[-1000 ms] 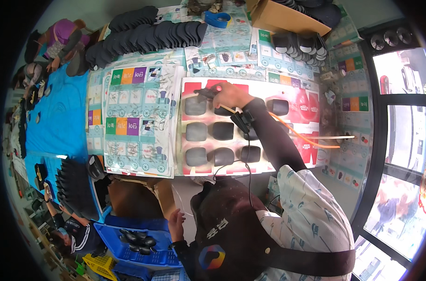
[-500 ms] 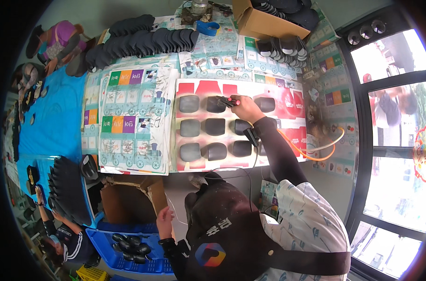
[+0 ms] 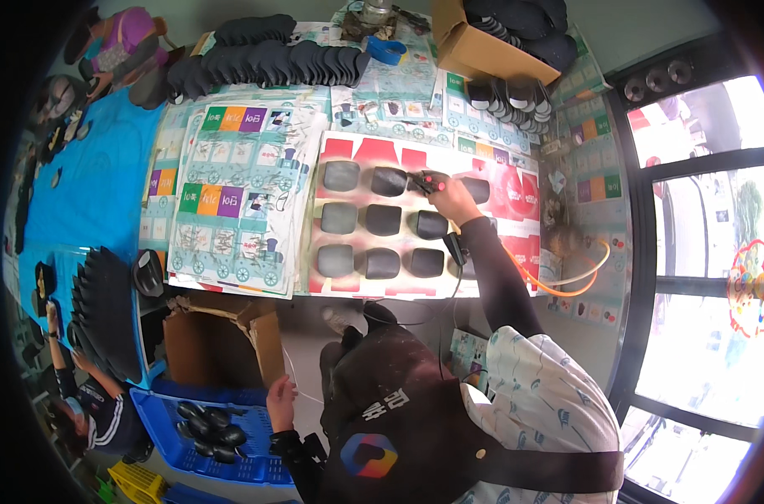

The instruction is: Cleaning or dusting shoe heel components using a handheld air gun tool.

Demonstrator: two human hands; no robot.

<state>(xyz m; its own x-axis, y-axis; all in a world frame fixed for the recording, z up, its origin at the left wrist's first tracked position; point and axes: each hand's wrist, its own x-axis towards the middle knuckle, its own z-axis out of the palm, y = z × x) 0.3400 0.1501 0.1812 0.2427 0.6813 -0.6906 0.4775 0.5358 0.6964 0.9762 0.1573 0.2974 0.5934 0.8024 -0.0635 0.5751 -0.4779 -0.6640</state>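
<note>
My right hand (image 3: 454,202) is closed around a small black spray gun (image 3: 424,181) with red knobs, held over a red-and-white sheet (image 3: 529,193). Its nozzle points left toward a dark rounded pad (image 3: 389,181) in the far row. Several such pads lie in rows on the sheet; a left-column pad (image 3: 342,176) looks paler grey, others nearly black. My forearm partly hides the right-hand pads. Below the table's near edge, my left hand (image 3: 281,403) hangs empty, its fingers loosely bent and apart.
Stacked printed sheets (image 3: 231,193) lie left of the pads. Rows of black pieces (image 3: 273,69) and a cardboard box (image 3: 483,55) line the far side. An orange hose (image 3: 558,290) loops at the right. A blue crate (image 3: 159,420) holds black pieces. Other people work at the left.
My right hand and the spray gun have shifted slightly right over the far row, away from the dark pad. The whole view has tilted a little; my left hand still hangs empty.
</note>
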